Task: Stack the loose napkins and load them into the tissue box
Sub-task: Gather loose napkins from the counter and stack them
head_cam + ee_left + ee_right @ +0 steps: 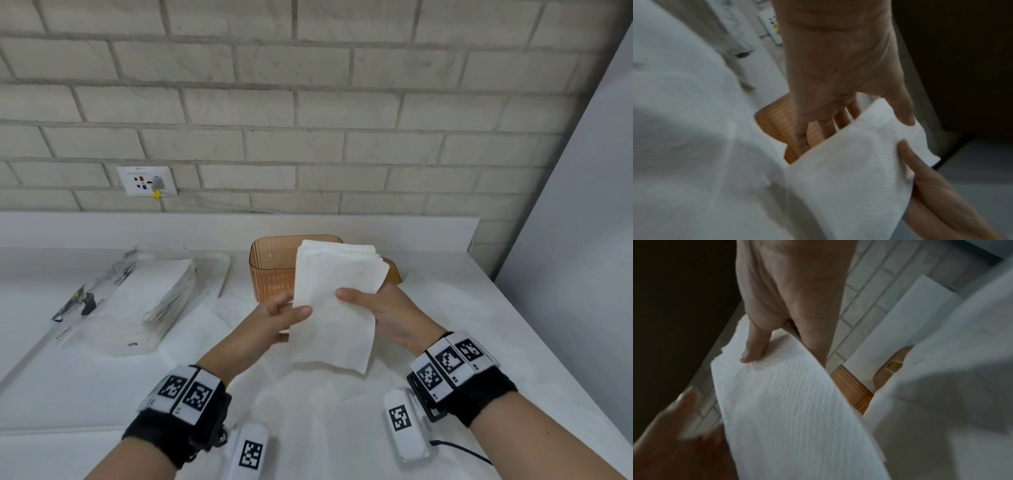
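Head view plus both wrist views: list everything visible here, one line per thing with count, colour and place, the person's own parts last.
napkin stack: one stack, white, held up in both hands in front of the tissue box
tissue box: one, see-through orange, ribbed, open top, on the counter behind the stack
box lid: one, orange, lying right of the box, mostly hidden
napkin pack: one, clear wrapper with white napkins, on the tray at left
tray: one, white, left side of the counter
loose napkins: several, white, spread flat on the counter under the hands
counter: one, white
wall socket: one, white, on the brick wall
left hand: pinches the stack's left edge
right hand: grips the stack's right edge
wristbands: two, black with coded tags
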